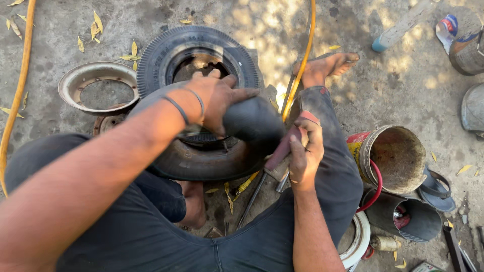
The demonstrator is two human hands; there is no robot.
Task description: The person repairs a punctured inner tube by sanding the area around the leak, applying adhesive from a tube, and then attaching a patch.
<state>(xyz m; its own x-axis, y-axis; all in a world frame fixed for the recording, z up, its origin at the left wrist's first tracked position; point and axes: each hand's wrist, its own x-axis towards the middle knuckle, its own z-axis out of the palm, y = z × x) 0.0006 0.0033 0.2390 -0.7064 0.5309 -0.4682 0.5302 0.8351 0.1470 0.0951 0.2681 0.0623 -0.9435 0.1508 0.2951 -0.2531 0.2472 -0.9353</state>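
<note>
My left hand (217, 98) presses down on a swollen black inner tube (252, 121) that lies over a small black tyre (201, 156) on the ground between my legs. Gripped in my right hand (305, 151) is a reddish-handled air nozzle (282, 151), set against the right end of the tube. A yellow air hose (302, 55) runs from the nozzle up and away. Dark bands circle my left wrist.
A grey metal rim ring (96, 88) lies at the left. A rusty tin (396, 158), a dark bucket (413, 219) and rubber scraps sit at the right. A metal rod (252, 199) lies under my right arm. My bare foot (327, 65) rests ahead on the concrete.
</note>
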